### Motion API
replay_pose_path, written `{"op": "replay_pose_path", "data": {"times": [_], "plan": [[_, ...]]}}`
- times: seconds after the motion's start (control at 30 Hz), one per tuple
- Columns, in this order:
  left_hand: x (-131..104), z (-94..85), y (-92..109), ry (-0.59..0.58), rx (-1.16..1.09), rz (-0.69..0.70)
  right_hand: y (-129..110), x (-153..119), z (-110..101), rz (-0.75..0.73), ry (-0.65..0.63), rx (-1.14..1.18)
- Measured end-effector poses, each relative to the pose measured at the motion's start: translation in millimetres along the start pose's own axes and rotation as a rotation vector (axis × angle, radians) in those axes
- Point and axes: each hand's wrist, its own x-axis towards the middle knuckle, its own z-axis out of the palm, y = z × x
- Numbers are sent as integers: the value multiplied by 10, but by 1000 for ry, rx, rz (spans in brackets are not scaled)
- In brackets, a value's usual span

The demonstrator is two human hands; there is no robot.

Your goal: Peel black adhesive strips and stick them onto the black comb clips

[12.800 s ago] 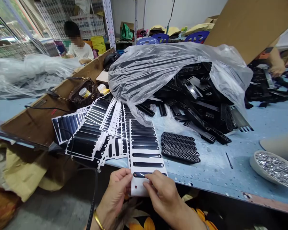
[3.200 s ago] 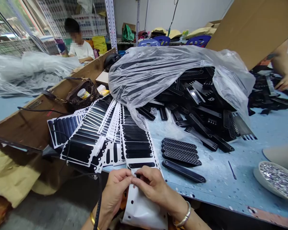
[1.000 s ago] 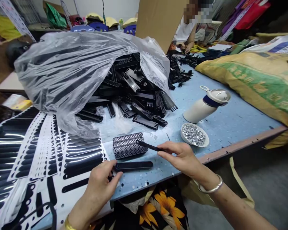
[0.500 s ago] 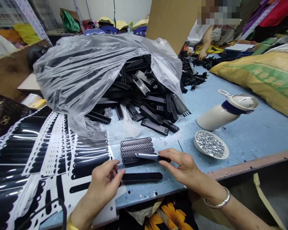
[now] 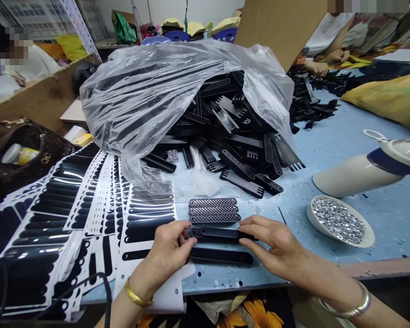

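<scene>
Right grip: the right hand (image 5: 281,237) is closing thumb and fingers across the right end of a black strip (image 5: 225,234).
Left grip: the left hand (image 5: 169,248) is keeping thumb and fingertips a little apart at the strip's left end; whether they are pinching it, I cannot tell.
Strip: it is lying lengthwise between the hands, with a lattice pattern showing at its left end.
Near side: a smooth black piece (image 5: 221,256) is resting just below the strip on the blue worktop (image 5: 389,228).
Far side: three lattice-faced pieces (image 5: 214,210) are sitting side by side.
Left side: sheets of black stickers (image 5: 30,264) are fanning out, near a brown handbag (image 5: 0,141).
Right side: a bowl (image 5: 312,223) is holding small shiny bits, and a pale bottle (image 5: 348,175) is lying or leaning behind it.
Back: a clear plastic bag (image 5: 139,91) is partly covering a heap of black pieces (image 5: 225,136).
</scene>
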Motion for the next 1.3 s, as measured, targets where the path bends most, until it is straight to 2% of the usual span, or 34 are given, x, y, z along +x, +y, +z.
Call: {"op": "replay_pose_path", "data": {"times": [0.23,0.43,0.9,1.3], "plan": [[15,-17,28,-31,-83,-47,-79,125,96,-93,8,-79],[9,0,26,-26,-106,-80,-74,122,156,-103,3,-119],[14,-16,42,-39,-84,-80,-117,130,173,-53,-46,-139],[14,-1,31,-9,-87,-70,-97,90,195,-70,-54,-203]]}}
